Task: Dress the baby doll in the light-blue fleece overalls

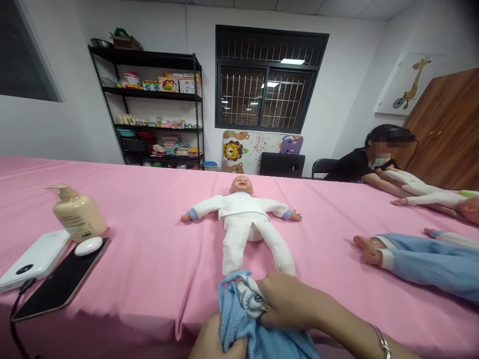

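Note:
A blue baby garment with a white printed patch is bunched up at the table's near edge. My right hand grips it from the right, fingers closed around the cloth by the patch. Low in the view, my left hand holds the garment's left side, its fingers partly covered by fabric. Just beyond lies a baby doll on its back, head away from me, arms spread. It wears a white top with blue cuffs and white leggings. Its feet are hidden behind the garment and my right hand.
A pink cloth covers the table. To the left are a pump bottle, a white power bank, a phone and a white oval case. Rightward lies a doll in blue trousers; a person handles another doll.

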